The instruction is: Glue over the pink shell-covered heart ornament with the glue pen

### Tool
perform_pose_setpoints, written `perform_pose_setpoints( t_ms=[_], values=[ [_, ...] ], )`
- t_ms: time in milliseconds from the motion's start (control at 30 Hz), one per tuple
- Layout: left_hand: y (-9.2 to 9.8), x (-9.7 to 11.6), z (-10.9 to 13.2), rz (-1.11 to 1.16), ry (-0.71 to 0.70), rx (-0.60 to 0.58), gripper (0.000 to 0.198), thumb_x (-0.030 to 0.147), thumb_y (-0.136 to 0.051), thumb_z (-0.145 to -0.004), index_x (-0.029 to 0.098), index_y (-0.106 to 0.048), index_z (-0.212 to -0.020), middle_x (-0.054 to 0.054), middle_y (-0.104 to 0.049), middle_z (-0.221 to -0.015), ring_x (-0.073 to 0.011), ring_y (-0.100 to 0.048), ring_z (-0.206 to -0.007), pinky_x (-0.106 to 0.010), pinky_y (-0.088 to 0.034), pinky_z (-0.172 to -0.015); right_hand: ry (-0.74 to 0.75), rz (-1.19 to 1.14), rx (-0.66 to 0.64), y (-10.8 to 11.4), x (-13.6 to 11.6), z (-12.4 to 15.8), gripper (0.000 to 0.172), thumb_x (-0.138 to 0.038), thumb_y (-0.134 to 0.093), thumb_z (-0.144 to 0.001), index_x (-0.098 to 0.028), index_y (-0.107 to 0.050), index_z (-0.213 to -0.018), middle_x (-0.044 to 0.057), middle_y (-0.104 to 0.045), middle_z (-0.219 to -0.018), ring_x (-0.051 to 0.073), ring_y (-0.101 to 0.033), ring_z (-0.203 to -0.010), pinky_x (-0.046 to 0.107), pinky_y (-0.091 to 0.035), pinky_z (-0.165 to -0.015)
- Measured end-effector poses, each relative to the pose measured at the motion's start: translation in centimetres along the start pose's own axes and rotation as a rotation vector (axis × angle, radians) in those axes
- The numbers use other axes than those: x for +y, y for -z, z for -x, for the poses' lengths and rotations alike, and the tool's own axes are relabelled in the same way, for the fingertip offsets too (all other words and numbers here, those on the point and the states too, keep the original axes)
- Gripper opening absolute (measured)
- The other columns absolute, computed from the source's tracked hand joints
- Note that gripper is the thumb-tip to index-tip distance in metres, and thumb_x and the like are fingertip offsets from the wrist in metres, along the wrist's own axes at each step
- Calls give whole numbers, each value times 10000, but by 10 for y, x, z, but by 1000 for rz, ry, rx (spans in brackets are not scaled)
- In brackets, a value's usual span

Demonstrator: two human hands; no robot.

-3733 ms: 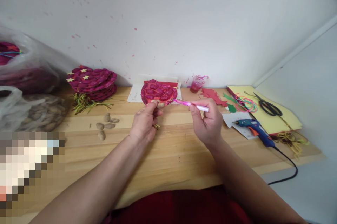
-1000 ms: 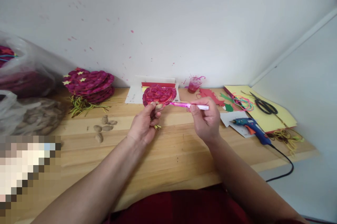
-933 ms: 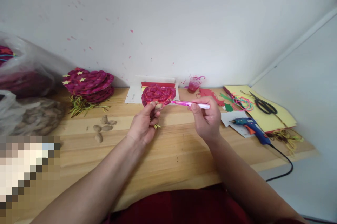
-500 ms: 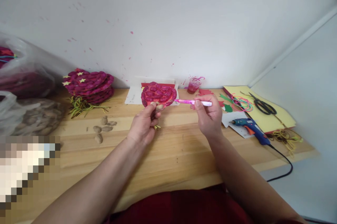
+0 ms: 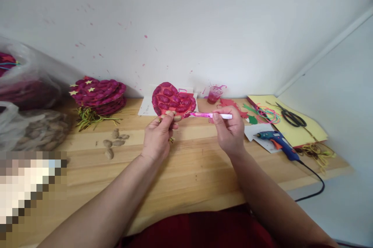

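A heart-shaped piece (image 5: 174,99) covered with peanuts, mostly painted dark pink, is held up above the table. My left hand (image 5: 159,133) is closed on its lower end, where a few peanuts stay unpainted tan. Yellow strands poke out below the fingers. In my right hand (image 5: 230,129) is a white-handled paintbrush (image 5: 211,115), pinched and held level. The pink-stained tip touches the lower right edge of the heart. A plastic cup (image 5: 214,96) with pink paint stands behind, by the wall.
Stacked pink peanut pieces (image 5: 101,94) with yellow stars stand at left, near loose peanuts (image 5: 118,143) and a plastic bag of peanuts (image 5: 48,127). At right lie a glue gun (image 5: 278,141) with its cord, black scissors (image 5: 293,118), yellow paper (image 5: 313,133) and coloured string (image 5: 268,113).
The heart has tilted up so its face shows more fully. My right hand has shifted slightly left, and the brush tip has moved lower along the heart's edge.
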State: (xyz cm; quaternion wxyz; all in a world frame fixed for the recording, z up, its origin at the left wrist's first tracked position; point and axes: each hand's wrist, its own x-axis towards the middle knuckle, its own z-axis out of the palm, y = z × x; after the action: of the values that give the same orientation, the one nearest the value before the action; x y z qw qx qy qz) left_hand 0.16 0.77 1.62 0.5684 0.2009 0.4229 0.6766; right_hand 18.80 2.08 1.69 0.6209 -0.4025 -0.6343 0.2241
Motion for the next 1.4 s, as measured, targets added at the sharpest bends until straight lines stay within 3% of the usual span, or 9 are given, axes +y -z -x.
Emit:
perform_pose_setpoints(
  t_ms=[467,633,833,1067,1233,1400],
  values=[
    [2,-4,1,-155,-132,-9,298,379,-833,-723,176,-616,-691,-8,-655,-595,-71,-428,-456,-212,-210,-427,7,-2,7,0,-1,3,124,-334,-655,-953,-211,-638,-953,-2,-685,-772,137,-638,-691,278,-503,-656],
    [5,-2,2,-382,-282,-14,230,311,-740,-834,178,-673,-659,-4,-641,-597,-85,-467,-482,-219,-282,-455,66,121,-36,0,-2,8,104,-311,-656,-949,-217,-651,-992,18,-691,-851,153,-640,-747,306,-493,-698],
    [6,2,4,-479,-410,-31,225,241,-749,-835,180,-701,-624,-13,-655,-604,-110,-543,-571,-204,-410,-589,76,120,-77,-2,-4,10,88,-299,-644,-954,-221,-642,-995,20,-699,-862,156,-647,-746,314,-508,-701],
    [4,3,7,-540,-450,-38,252,215,-764,-815,180,-671,-583,13,-575,-551,-105,-442,-528,-221,-341,-539,164,214,-33,-2,-9,11,61,-249,-648,-943,-228,-648,-1000,29,-714,-894,168,-659,-777,330,-524,-729],
    [6,2,6,-644,-519,-46,288,238,-750,-824,188,-635,-565,23,-538,-549,-103,-401,-533,-221,-341,-550,238,260,-122,-2,-12,11,82,-203,-652,-927,-237,-649,-1001,22,-726,-900,163,-663,-768,315,-534,-716],
    [8,2,5,-722,-536,-44,300,285,-718,-855,196,-616,-588,18,-541,-562,-111,-408,-548,-219,-349,-557,222,294,-85,1,-12,8,75,-221,-639,-936,-234,-639,-1009,30,-725,-912,173,-669,-781,329,-542,-725]
  ],
)
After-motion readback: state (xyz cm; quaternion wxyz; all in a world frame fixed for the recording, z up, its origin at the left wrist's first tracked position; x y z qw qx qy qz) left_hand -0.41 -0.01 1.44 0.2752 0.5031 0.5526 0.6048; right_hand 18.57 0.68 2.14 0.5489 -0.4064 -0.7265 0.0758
